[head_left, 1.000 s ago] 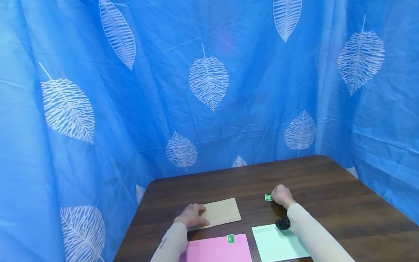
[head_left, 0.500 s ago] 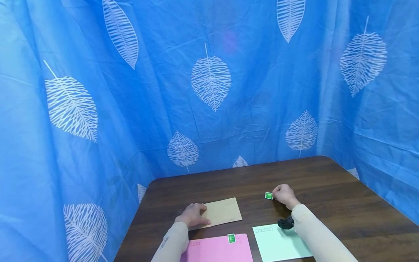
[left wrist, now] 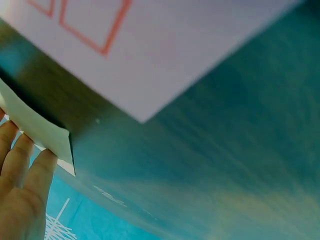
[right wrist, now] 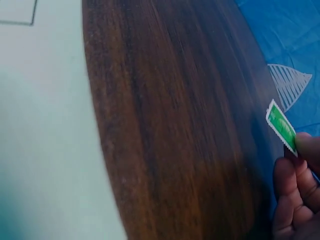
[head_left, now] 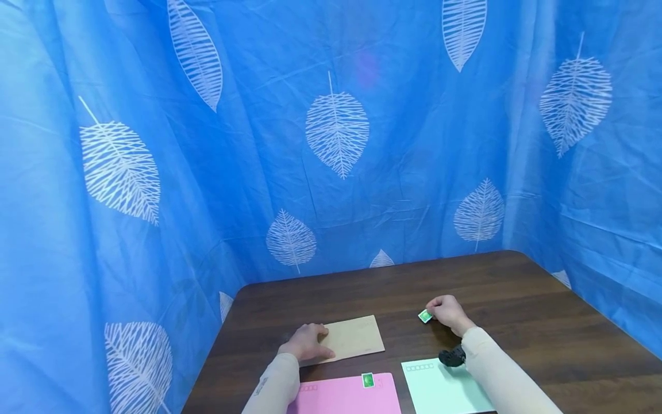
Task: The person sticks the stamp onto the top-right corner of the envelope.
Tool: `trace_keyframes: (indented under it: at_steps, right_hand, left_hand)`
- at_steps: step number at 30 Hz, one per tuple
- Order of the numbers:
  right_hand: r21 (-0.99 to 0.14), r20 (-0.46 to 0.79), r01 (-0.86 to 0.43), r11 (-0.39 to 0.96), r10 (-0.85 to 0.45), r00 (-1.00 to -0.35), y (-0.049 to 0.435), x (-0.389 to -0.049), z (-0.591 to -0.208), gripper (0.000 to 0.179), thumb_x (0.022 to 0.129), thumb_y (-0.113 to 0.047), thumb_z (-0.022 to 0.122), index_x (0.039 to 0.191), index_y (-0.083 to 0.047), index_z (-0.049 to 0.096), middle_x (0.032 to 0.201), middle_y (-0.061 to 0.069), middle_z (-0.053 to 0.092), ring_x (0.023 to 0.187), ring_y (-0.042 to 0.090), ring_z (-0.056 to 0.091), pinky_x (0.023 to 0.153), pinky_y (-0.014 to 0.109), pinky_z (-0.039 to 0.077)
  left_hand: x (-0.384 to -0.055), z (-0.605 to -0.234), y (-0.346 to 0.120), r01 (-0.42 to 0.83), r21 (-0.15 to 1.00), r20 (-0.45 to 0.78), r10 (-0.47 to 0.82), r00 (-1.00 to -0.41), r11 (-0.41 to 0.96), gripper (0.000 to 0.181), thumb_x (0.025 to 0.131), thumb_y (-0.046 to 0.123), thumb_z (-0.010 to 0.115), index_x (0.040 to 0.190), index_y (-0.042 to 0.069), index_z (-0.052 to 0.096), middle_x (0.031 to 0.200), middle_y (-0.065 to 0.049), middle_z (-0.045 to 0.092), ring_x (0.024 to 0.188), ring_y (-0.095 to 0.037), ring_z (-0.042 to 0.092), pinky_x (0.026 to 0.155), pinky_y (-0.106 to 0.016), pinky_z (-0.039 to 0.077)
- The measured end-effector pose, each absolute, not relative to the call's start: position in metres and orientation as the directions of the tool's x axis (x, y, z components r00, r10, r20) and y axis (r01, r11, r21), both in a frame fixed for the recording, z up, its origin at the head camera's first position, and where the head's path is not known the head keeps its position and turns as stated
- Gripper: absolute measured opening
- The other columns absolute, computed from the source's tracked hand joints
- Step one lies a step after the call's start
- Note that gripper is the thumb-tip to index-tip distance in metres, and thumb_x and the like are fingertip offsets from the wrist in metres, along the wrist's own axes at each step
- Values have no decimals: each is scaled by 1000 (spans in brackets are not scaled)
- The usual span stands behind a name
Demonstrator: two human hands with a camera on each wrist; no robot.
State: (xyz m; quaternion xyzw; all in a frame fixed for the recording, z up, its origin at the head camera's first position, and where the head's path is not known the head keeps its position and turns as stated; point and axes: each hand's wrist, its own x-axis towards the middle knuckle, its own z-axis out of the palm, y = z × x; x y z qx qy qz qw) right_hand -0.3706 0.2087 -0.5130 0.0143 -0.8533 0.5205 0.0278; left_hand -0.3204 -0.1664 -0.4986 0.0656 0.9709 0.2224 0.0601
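Observation:
My right hand (head_left: 449, 312) pinches a green stamp (head_left: 425, 316) with a white perforated edge between thumb and fingers, above the table. In the right wrist view that stamp (right wrist: 282, 128) is tilted, its green face showing. My left hand (head_left: 306, 342) rests on the left end of a tan envelope (head_left: 355, 338), thumb and fingers spread apart. The left wrist view has the fingertips at the edge of the envelope (left wrist: 37, 120). A pink envelope (head_left: 345, 398) with another green stamp (head_left: 368, 380) at its upper right lies nearer. Beside it, a mint-green envelope (head_left: 439, 386) lies partly under the right forearm.
All the envelopes lie on a dark brown wooden table (head_left: 507, 299). A blue curtain (head_left: 393, 149) with white leaf patterns hangs behind and at both sides. On the right wrist sits a black device (head_left: 452, 356).
The right hand has lifted slightly and turned the stamp, bringing more of it into sight. The left hand stays on the tan envelope. The head view has shifted a little.

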Motion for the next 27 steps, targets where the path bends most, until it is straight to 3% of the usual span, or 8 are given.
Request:
trace_keyframes:
  at_steps: [7,27]
  right_hand:
    - [-911,29,-29,411,-6,-1000,206,-375,-514,16,94,2,58,100,14,67,95,19,68,78,20,60,69,28,50]
    - [-923,78,-112,367,-108,-991,175,-384,-520,11,89,7,60,93,14,68,87,15,67,73,17,57,65,29,49]
  left_hand:
    - [-320,-496,-166,94,444,-91,149,-985,891,61,74,33,89,127,13,68,136,-15,61,129,-39,54,102,-68,43]
    - [-317,-493,-164,135,447,-87,193,-977,884,59,75,29,89,126,8,68,135,-18,62,128,-40,55,103,-64,44]
